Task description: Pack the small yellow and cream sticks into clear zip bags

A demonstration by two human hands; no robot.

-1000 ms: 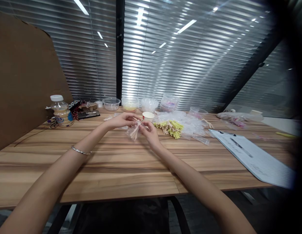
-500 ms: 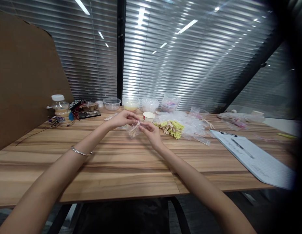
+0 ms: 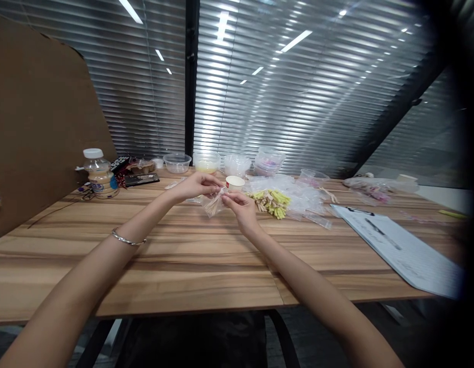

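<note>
A small clear plastic bag (image 3: 212, 205) with thin pale sticks inside hangs between my hands, low over the wooden table. My left hand (image 3: 200, 186) pinches the bag's top edge from the left, fingers closed. From the right, my right hand (image 3: 240, 205) pinches the same top edge with thumb and fingers. Just behind the hands stands a white paper cup (image 3: 234, 183) with a red mark. To the right of my right hand lies a pile of yellow-green and pale strips (image 3: 274, 203), beside many clear plastic bags (image 3: 300, 197).
Clear bowls (image 3: 177, 163) line the table's back edge. At the left stand a white-capped bottle (image 3: 101, 179) and a cardboard panel (image 3: 41, 112). A clipboard (image 3: 390, 245) with a pen lies at the right on the wooden table (image 3: 191, 276).
Both hands have shifted slightly to the right with the bag. My right hand's fingers sit a little differently at the bag's top.
</note>
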